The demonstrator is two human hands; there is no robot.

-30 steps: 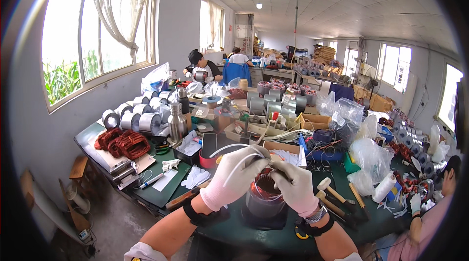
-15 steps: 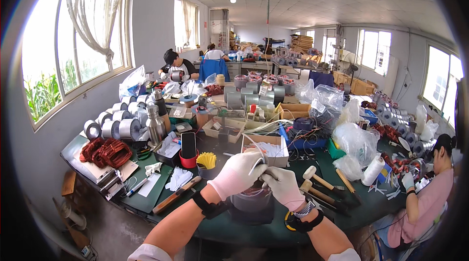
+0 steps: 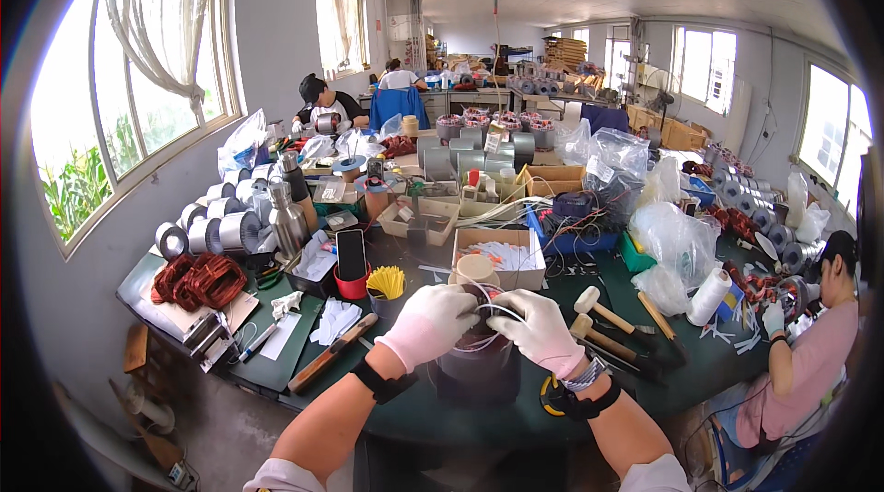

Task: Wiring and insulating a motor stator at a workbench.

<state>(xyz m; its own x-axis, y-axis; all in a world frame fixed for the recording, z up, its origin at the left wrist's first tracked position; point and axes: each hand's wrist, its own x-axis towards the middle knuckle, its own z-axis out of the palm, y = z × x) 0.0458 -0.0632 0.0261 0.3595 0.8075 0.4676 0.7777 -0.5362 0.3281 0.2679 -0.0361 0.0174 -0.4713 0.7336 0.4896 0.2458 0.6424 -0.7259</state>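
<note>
A grey cylindrical motor stator (image 3: 471, 370) stands upright on the green table in front of me, with coil wire at its top. Over it, a thin white strand (image 3: 502, 310), like cord or sleeving, bends in a loop between my gloved hands. My left hand (image 3: 431, 324) is closed on it from the left, fingertips at the stator's upper rim. From the right, my right hand (image 3: 539, 328) pinches the strand too. Gloved fingers partly hide the grip points. Just beyond the hands sits a cream round block or roll (image 3: 476, 271).
Wooden-handled mallets (image 3: 599, 317) lie right of my hands; a wooden-handled tool (image 3: 331, 352) lies left. A box of white strips (image 3: 525, 257) stands beyond, beside a cup of yellow sticks (image 3: 387, 283) and a phone (image 3: 350, 254). A co-worker (image 3: 801, 345) sits at right.
My hands have parted slightly, and my left hand has moved down and left. The white strand now loops between them. The cream block behind has come into sight.
</note>
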